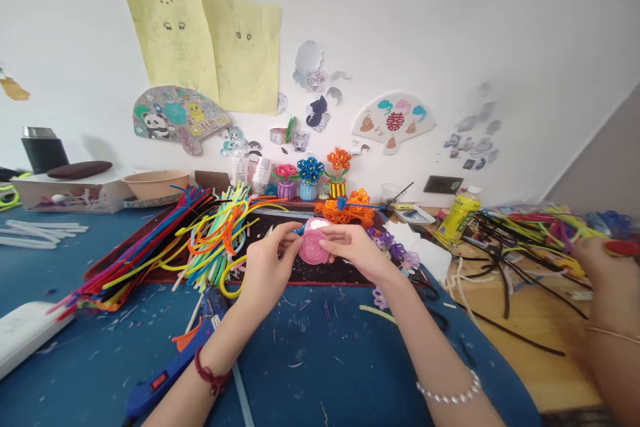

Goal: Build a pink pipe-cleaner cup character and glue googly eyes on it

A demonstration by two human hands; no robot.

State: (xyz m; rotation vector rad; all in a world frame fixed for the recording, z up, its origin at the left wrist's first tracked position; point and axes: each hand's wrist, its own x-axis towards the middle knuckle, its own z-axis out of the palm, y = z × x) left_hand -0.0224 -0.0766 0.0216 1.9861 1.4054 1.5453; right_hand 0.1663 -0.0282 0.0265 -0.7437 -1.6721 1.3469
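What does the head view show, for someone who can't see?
The left hand and right hand pinch a pink coil over a blue table. Bright pipe cleaners are piled to the left, a blue glue gun lies nearby, and another person's hand shows at right.

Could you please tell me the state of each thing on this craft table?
Pink coiled pipe-cleaner disc: held between left hand and right hand.
Blue plastic glue gun: lying flat.
Yellow plastic glue bottle: upright, cap on.
Multicoloured pipe-cleaner pile: loose, spread out.
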